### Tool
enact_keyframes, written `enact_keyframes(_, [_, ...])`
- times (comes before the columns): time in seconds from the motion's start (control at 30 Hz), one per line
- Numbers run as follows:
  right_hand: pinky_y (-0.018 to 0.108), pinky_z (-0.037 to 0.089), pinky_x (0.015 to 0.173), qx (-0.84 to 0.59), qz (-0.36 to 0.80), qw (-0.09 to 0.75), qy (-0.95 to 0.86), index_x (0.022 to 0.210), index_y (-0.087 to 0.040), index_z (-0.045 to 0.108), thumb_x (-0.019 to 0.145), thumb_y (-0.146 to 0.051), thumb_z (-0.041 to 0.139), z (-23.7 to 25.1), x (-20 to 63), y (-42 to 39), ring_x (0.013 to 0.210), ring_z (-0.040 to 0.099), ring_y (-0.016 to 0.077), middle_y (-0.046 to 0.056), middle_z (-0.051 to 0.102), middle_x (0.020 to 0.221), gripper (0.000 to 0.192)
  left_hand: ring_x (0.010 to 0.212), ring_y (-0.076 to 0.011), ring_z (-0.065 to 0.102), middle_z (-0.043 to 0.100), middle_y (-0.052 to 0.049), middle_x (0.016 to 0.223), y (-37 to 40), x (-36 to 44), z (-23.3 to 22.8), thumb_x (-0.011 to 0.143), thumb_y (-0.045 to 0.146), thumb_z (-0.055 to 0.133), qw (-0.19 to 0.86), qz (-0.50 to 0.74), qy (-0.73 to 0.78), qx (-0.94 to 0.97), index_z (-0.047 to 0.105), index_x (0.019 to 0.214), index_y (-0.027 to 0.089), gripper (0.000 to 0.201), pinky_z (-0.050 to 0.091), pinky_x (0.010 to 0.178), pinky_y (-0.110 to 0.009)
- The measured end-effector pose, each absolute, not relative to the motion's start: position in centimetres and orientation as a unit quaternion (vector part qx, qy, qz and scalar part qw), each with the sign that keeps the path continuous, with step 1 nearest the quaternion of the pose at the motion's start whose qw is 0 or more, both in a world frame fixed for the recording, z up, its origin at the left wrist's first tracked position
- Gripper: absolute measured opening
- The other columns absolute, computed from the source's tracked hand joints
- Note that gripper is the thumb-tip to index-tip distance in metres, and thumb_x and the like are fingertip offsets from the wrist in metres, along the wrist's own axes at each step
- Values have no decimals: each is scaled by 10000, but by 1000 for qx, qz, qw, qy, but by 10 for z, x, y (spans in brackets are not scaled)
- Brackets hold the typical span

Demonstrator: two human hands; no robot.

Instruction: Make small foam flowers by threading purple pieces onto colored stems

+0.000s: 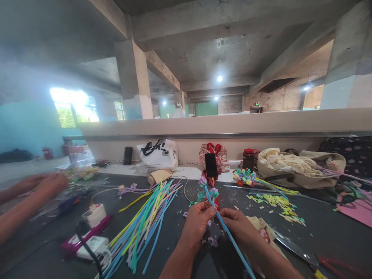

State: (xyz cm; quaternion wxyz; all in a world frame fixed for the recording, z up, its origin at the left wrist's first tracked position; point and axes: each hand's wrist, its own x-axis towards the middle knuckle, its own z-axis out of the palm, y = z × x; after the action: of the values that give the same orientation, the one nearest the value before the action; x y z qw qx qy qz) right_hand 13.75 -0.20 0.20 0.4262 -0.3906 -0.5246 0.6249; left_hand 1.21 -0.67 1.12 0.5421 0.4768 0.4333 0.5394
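At far left, a co-worker's hands (48, 184) are seen blurred above the dark worktop (325, 232); what is held there can't be told. Just right of them, a white power strip (94, 215) on a pink base is laid, w/ a black cable run toward the front edge. Next, a loose bundle of coloured pipe cleaners (145, 224) (blue, green, yellow, pink) is fanned diagonally across the worktop. Behind it, a white shopping bag (158, 155) is stood against the low wall.

At centre, the left hand (197, 224) is closed round the blue stem (223, 224), thumb and fingers pinched on it just below the flower heads. The pipe-cleaner flower sprig (207, 190) is thus held upright-ish, tilted back, w/ purple and teal blooms at top, directly in front of a phone (211, 164) propped behind. The right hand (241, 226) is curled against the same stem, touching the left hand; the stem's lower end is passed under it toward the front edge. Exact grip of the right fingers is partly hidden, but they're closed on the stem.

Further right, finished flowers (245, 176), a red-capped jar (248, 159) and yellow-green trimmings (279, 205) are seen. At lower right, scissors (308, 257) are laid; pink paper (359, 211) is at the edge.
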Motion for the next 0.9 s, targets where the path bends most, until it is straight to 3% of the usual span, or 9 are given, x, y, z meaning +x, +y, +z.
enact_keyframes(0.2, [174,187,358,-375,664,436,-477,575,-146,541,557,-307,607,3,142,-4,325,285,30,-82,395,386,175,496,-92,413,508,45,497,-12,13,18,579,306,607,497,532,453,514,568,577,139,172,317,525,-215])
enact_keyframes(0.37, [176,134,360,-407,600,441,-528,561,-131,553,540,-226,621,20,144,-13,342,226,18,-89,368,390,119,483,-93,412,502,40,492,-11,9,20,590,303,587,494,494,449,557,562,578,135,170,322,520,-218])
enact_keyframes(0.6, [170,224,379,-424,512,522,-535,696,-164,572,583,-166,562,22,143,-13,379,297,40,-80,435,478,114,521,-108,425,515,30,519,-9,10,18,613,304,547,436,481,485,586,577,603,129,177,317,525,-221])
enact_keyframes(0.7, [184,338,492,-395,476,543,-568,702,-167,570,607,-174,563,14,146,-8,505,439,78,-44,530,590,96,567,-132,466,562,8,573,-9,12,17,622,280,524,411,478,494,599,603,640,132,169,331,546,-229])
enact_keyframes(0.8, [210,373,593,-376,423,549,-615,726,-167,569,636,-171,553,9,146,-7,633,501,119,-13,574,679,91,615,-154,505,599,-7,629,-10,13,16,624,264,522,388,482,500,606,618,681,149,160,342,579,-234])
enact_keyframes(0.9, [215,372,564,-389,350,532,-666,730,-175,574,668,-167,525,6,144,-10,596,502,125,-11,575,657,80,622,-165,509,598,-6,605,-9,16,15,601,272,559,350,500,524,594,609,628,169,118,329,582,-236])
